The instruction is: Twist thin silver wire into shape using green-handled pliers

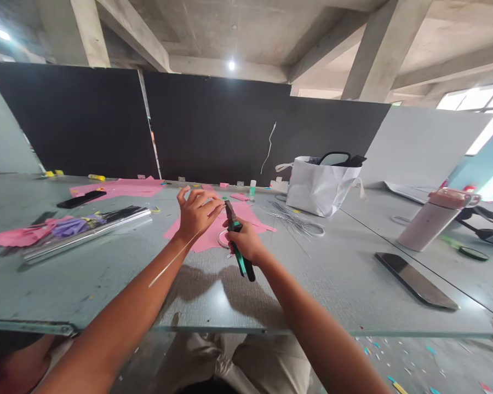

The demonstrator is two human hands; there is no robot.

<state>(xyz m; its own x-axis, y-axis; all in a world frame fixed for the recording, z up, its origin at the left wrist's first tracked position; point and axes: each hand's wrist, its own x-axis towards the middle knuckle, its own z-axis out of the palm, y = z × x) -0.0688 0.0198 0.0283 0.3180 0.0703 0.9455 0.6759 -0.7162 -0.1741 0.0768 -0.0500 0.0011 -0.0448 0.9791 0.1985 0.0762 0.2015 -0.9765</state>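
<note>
My right hand (244, 239) is wrapped round a pair of pliers (239, 254) with green and black handles, the jaws pointing up and away from me. Thumb and forefinger of my left hand (199, 214) pinch a thin pale wire (170, 265), whose long tail runs back across my left forearm. Its front end meets the plier jaws or lies just beside them; I cannot tell which. Beneath both hands lies a pink paper sheet (205, 241), with a ring-shaped piece, partly hidden, next to my right hand.
Loose wires (291, 219) lie right of my hands, before a white bag (322, 186). Further right are a phone (414, 280) and a pink-lidded bottle (429, 221). At left are a foil roll (88, 238), crumpled paper (28, 232) and a black phone-like object (82, 199). A glue stick (252, 189) stands behind.
</note>
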